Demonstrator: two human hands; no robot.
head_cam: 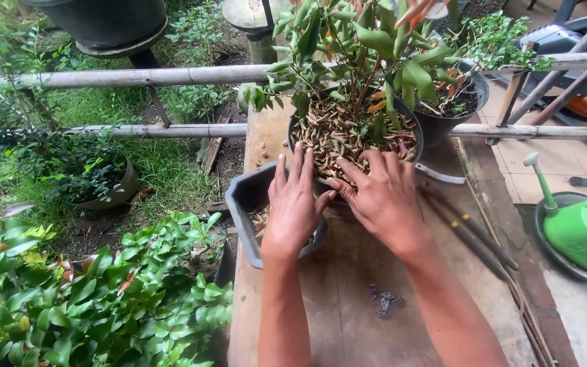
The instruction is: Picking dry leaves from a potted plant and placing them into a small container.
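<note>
While 2 hands press dry leaves, left hand (293,204) & right hand (382,197) grip flat open, 2 black pots (307,132), 1 green watering can (582,231).

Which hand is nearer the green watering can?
Right. The right hand rests on the dry leaves in the black pot, on the side toward the green watering can; the left hand lies farther away, over the grey tray.

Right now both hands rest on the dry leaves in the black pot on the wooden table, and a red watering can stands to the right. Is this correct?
Not quite: the watering can is green, not red, as the head view shows. The left hand and right hand do rest on the dry leaves in the black pot on the wooden table.
</note>
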